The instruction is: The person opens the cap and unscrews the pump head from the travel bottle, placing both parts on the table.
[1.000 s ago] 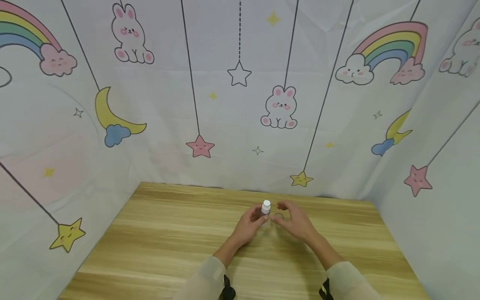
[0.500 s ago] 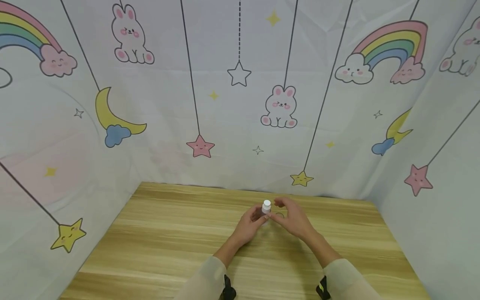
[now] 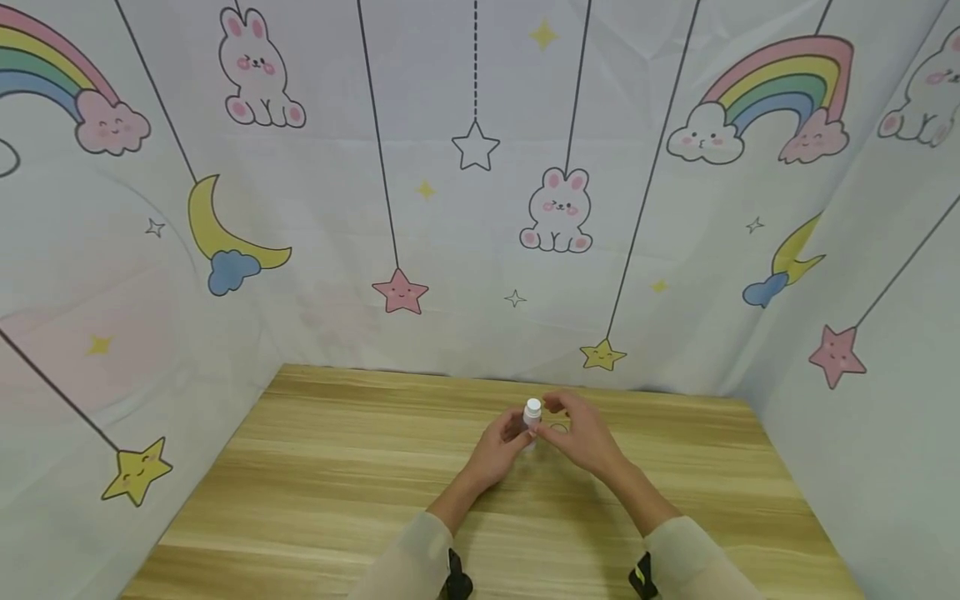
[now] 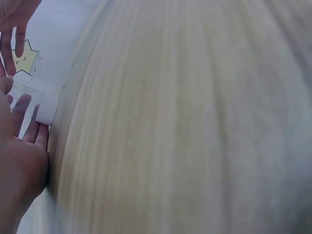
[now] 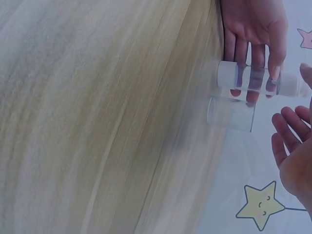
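A small clear bottle (image 5: 254,78) with a white base and a white top (image 3: 533,406) stands upright on the table. My left hand (image 3: 495,450) holds it round the body, thumb on the near side and fingers behind; the clear wall shows these fingers through it in the right wrist view. Close on the right is my right hand (image 3: 588,437), its thumb tip at the bottle's neck and its other fingers loosely bent, apart from the top. A clear, hollow cylinder (image 5: 231,114), like a cover, stands beside the bottle, partly hidden behind the right hand in the head view.
The wood-grain table (image 3: 337,467) reaches back to a white cloth backdrop (image 3: 465,333) printed with stars, rabbits and rainbows. Cloth walls also rise along the left and right sides. Dark straps (image 3: 455,577) sit at the sleeve cuffs.
My right hand has moved slightly left, bringing its thumb and fingers nearer the bottle's neck and top. The left hand and the bottle have stayed in place.
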Demonstrator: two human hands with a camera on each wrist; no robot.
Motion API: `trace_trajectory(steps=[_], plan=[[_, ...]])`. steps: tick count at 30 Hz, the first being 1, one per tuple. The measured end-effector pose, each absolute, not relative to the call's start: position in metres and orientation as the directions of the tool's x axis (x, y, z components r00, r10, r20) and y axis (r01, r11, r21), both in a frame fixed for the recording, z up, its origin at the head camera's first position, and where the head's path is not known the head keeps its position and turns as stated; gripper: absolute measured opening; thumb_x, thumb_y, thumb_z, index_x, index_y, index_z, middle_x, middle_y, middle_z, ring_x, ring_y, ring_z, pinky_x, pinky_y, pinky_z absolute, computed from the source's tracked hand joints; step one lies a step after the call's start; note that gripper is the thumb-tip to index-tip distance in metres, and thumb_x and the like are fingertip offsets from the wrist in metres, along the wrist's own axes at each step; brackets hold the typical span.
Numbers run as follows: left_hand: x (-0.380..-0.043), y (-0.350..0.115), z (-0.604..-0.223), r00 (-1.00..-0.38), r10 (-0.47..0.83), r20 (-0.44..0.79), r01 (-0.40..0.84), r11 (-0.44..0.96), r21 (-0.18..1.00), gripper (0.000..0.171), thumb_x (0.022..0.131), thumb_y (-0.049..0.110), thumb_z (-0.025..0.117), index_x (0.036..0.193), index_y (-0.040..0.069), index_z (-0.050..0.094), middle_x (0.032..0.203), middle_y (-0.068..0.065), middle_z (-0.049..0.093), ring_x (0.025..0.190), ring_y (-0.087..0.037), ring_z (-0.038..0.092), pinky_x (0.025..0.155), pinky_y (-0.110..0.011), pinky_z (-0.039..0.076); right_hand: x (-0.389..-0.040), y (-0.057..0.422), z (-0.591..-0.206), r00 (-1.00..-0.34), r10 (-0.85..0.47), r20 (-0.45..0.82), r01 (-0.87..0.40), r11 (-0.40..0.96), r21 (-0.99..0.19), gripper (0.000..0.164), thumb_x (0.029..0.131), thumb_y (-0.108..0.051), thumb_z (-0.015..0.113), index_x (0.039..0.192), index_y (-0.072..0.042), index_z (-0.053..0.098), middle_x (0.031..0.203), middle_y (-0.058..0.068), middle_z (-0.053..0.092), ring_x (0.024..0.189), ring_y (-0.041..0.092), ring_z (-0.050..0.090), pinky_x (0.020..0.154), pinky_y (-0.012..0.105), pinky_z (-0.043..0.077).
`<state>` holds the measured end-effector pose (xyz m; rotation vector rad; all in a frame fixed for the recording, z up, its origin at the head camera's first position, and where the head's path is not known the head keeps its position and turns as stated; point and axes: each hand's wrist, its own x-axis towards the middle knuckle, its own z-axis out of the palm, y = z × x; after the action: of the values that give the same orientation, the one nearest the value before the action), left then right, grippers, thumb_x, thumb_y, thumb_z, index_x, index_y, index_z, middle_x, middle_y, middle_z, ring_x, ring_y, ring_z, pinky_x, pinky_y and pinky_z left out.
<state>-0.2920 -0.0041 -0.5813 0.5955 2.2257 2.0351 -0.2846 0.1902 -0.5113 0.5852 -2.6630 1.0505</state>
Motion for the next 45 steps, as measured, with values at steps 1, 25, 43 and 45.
trace_trajectory(steps=[1,25,43,45], plan=[[-0.292,-0.004,-0.581,-0.922,0.326,0.211,0.237,0.042,0.971,0.037,0.109,0.020,0.061,0.143,0.007,0.058,0.141,-0.012,0.066,0.136,-0.032,0.059,0.116,-0.052,0.046,-0.284,0.190,-0.511,-0.894,-0.285,0.346,-0.445,0.663,-0.603,0.051,0.094,-0.033,0.084,0.132,-0.003,0.068,0.123,0.009,0.072,0.112,0.028,0.069,0.096,0.052,0.058],[-0.291,-0.005,-0.580,-0.920,0.330,0.211,0.239,0.048,0.970,0.033,0.109,0.019,0.062,0.140,0.009,0.059,0.142,-0.011,0.065,0.135,-0.030,0.060,0.117,-0.049,0.046,-0.286,0.177,-0.508,-0.859,-0.284,0.426,-0.505,0.611,-0.610,0.034,0.091,-0.019,0.086,0.118,-0.006,0.070,0.107,0.006,0.070,0.101,0.027,0.068,0.089,0.058,0.058],[-0.292,-0.005,-0.582,-0.920,0.318,0.227,0.245,0.016,0.969,0.032,0.109,0.015,0.061,0.140,0.006,0.059,0.141,-0.013,0.065,0.134,-0.033,0.060,0.115,-0.051,0.047,-0.289,0.171,-0.514,-0.881,-0.255,0.398,-0.465,0.624,-0.628,0.028,0.095,-0.016,0.082,0.118,-0.008,0.067,0.104,0.002,0.070,0.099,0.022,0.068,0.085,0.053,0.059],[-0.293,-0.005,-0.581,-0.920,0.321,0.224,0.245,0.025,0.969,0.033,0.109,0.017,0.062,0.140,0.007,0.059,0.142,-0.012,0.065,0.134,-0.032,0.060,0.115,-0.050,0.047,-0.289,0.170,-0.514,-0.882,-0.258,0.395,-0.464,0.627,-0.626,0.027,0.096,-0.015,0.081,0.118,-0.008,0.067,0.105,0.003,0.070,0.099,0.022,0.067,0.085,0.051,0.059]])
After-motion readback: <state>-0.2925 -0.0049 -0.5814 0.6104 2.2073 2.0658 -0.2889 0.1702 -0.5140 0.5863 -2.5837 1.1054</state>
